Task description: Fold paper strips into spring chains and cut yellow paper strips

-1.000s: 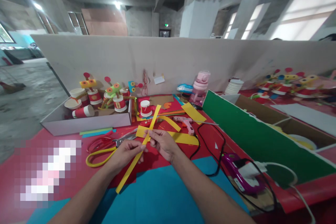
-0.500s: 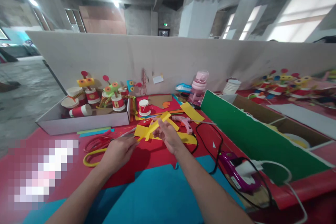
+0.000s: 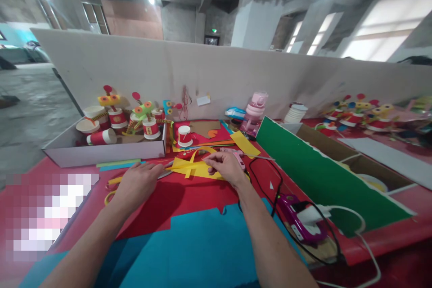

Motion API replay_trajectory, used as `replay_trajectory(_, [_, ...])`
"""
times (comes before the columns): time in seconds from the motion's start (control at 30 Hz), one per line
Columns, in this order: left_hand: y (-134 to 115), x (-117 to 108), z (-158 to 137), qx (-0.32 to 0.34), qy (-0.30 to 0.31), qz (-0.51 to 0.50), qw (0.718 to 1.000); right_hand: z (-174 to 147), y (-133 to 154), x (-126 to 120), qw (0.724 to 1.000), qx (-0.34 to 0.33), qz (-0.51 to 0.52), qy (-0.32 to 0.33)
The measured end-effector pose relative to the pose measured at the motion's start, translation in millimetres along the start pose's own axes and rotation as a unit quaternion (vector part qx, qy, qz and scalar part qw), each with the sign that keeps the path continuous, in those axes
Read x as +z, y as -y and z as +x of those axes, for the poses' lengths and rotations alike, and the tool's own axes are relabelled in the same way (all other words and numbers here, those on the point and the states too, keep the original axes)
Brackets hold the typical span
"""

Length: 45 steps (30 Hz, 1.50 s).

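Note:
A narrow yellow paper strip runs between my two hands, low above the table. My left hand has its fingers closed on the strip's left end. With thumb and fingers pinched, my right hand grips the other end. Behind and beneath the strip lie yellow paper pieces, some cut narrow and curling. Scissors with yellow handles lie partly hidden under my left hand. A pink glue gun rests just behind my right hand.
Blue paper covers the near table. At left stands a white box of paper-cup figures. A green-sided box and a purple power strip with cables are at right. One paper cup stands behind the yellow paper.
My hands have moved apart, the right one to the right and the left one to the left. The strip, earlier raised and slanted, now lies lower and nearly level between them.

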<state>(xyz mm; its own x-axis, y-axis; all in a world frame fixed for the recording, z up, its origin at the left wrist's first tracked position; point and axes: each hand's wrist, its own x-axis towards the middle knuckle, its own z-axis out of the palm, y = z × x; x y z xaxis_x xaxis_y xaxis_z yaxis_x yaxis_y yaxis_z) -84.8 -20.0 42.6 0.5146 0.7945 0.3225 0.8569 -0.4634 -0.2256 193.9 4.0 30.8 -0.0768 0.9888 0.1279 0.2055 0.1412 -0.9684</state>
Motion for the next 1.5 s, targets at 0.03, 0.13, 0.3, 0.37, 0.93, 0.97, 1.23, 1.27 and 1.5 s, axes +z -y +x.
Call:
replay_trajectory(0.03, [2,-1,0,-0.002,0.000,0.008,1.000,-1,2,-3,0.999,-0.022,-0.043,-0.020])
replay_trajectory(0.13, [6,-2,-1,-0.005,0.001,0.028,1.000,-3,7,-7,0.960,-0.159,-0.195,-0.119])
replay_trajectory(0.3, [0,1,-1,0.003,-0.014,0.018,1.000,-11,13,19,0.881,-0.320,-0.346,-0.039])
replay_trajectory(0.37, [-6,3,0,0.013,-0.020,-0.004,1.000,-14,11,33,0.866,-0.327,-0.377,0.009])
replay_trajectory(0.93, [-14,9,0,0.044,-0.033,-0.014,0.998,-8,-6,42,0.903,-0.284,-0.315,0.071])
replay_trajectory(0.97, [-14,9,0,0.043,-0.030,-0.017,0.999,-8,-6,41,0.901,-0.285,-0.319,0.072])
replay_trajectory(1.23, [-14,6,0,0.029,-0.003,-0.076,0.997,-9,-5,40,0.900,-0.274,-0.331,0.079])
replay_trajectory(1.27, [-15,6,0,0.034,-0.005,-0.097,0.995,-9,-6,42,0.897,-0.274,-0.337,0.082])
replay_trajectory(1.5, [-29,12,4,0.054,0.011,-0.218,0.974,-19,1,60,0.867,-0.285,-0.386,0.136])
